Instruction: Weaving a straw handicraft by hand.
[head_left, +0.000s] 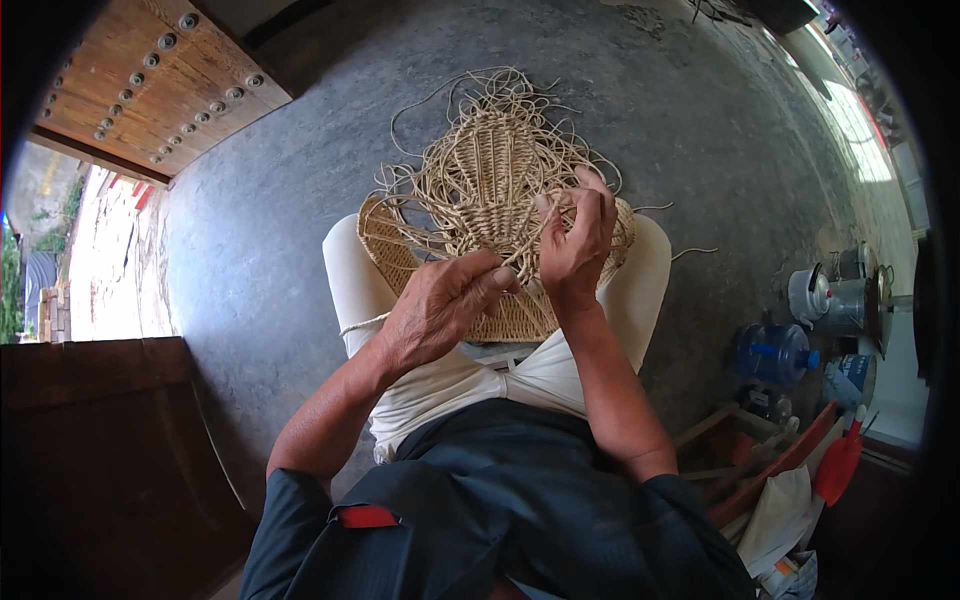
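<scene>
A tan woven straw-cord piece (495, 150) stands between my knees, with many loose cords fanning out around its far end and sides. My left hand (445, 300) is closed in a pinch at the near middle of the weave, thumb and forefinger pressed on a straw cord (513, 260). Just right of it, my right hand (577, 240) is raised over the right side, fingers curled round loose cords near its thumb. Which strands it grips is partly hidden. A wider curved woven section (515, 322) shows below both hands.
Grey concrete floor (290, 210) surrounds me. At the right stand a blue water jug (770, 355), a kettle (808, 295) and a wooden frame (775, 465) with a red-handled tool (840, 460). A studded wooden door (160, 80) is at the far left, and a dark brown panel (110, 450) at the near left.
</scene>
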